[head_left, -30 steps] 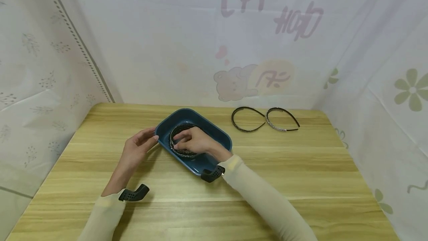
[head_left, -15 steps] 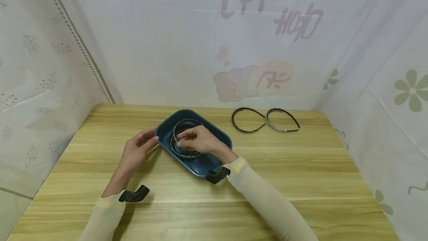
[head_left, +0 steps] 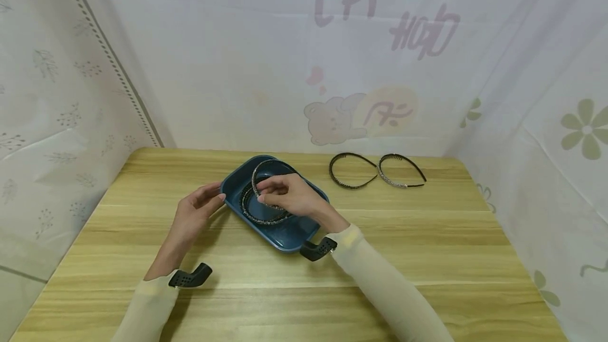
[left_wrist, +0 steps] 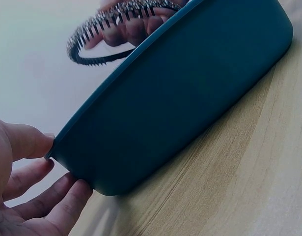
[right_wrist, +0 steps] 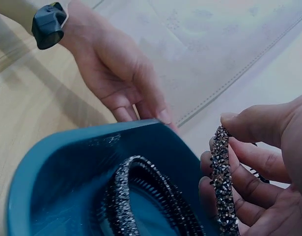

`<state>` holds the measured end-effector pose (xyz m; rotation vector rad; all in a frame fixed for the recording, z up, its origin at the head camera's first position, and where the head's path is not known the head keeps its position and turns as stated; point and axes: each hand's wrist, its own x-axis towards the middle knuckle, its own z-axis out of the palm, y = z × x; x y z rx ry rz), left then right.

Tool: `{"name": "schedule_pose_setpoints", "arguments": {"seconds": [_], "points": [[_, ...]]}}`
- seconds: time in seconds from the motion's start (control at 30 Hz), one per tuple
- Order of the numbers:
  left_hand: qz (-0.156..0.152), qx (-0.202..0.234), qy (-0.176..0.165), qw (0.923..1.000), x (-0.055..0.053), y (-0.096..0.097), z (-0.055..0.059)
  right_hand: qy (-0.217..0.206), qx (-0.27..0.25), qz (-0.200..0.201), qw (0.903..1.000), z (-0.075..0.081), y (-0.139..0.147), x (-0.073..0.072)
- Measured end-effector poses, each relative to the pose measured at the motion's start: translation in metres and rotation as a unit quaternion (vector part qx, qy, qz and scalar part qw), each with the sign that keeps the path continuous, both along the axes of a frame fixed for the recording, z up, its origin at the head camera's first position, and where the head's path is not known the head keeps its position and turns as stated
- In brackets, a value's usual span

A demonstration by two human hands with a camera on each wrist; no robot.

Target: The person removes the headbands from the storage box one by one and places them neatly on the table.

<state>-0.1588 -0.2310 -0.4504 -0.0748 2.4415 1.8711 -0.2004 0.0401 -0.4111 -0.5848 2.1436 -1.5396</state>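
My right hand (head_left: 301, 199) pinches a headband studded with dark glitter (right_wrist: 221, 172) between thumb and fingers, raised above the blue plastic basin (head_left: 285, 244). Comb teeth line the inner side of this band, as the left wrist view shows. Inside the basin, more sparkly black headbands (right_wrist: 122, 196) lie stacked together. At the basin's left corner my left hand (head_left: 195, 210) grips the rim, the thumb at the edge and the fingers against the outer wall. Part of the raised headband is hidden behind the right hand.
Toward the back right of the wooden table (head_left: 356, 289) lie a black toothed headband (head_left: 334, 176) and a silver-studded headband (head_left: 391, 181), side by side with ends overlapping. Printed cloth (head_left: 237, 67) hangs behind and at both sides.
My right hand has lifted one headband out of the stack in the basin and moved slightly up and right with it. The left hand keeps its place on the rim.
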Motion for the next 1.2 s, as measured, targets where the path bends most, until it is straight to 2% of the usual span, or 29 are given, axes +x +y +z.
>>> {"name": "schedule_pose_setpoints", "arguments": {"seconds": [0.23,0.4,0.63,1.03,1.2], "points": [[-0.001,0.001,0.001,1.0000,-0.001,0.000,0.001,0.023,-0.011,0.001,0.9997,0.009,0.010,0.000],[-0.002,0.004,0.002,1.0000,-0.001,0.000,0.001,0.063,-0.011,-0.010,0.9979,0.011,0.021,-0.002],[0.000,0.002,-0.004,1.0000,0.000,0.000,0.000,0.089,-0.008,-0.032,0.9955,0.015,0.037,-0.003],[-0.001,0.013,-0.004,0.9999,0.001,0.000,0.000,0.158,0.018,-0.064,0.9852,0.016,0.064,-0.005],[0.000,0.015,-0.002,0.9999,0.001,0.001,0.000,0.163,0.024,-0.080,0.9832,0.017,0.077,-0.007]]}}
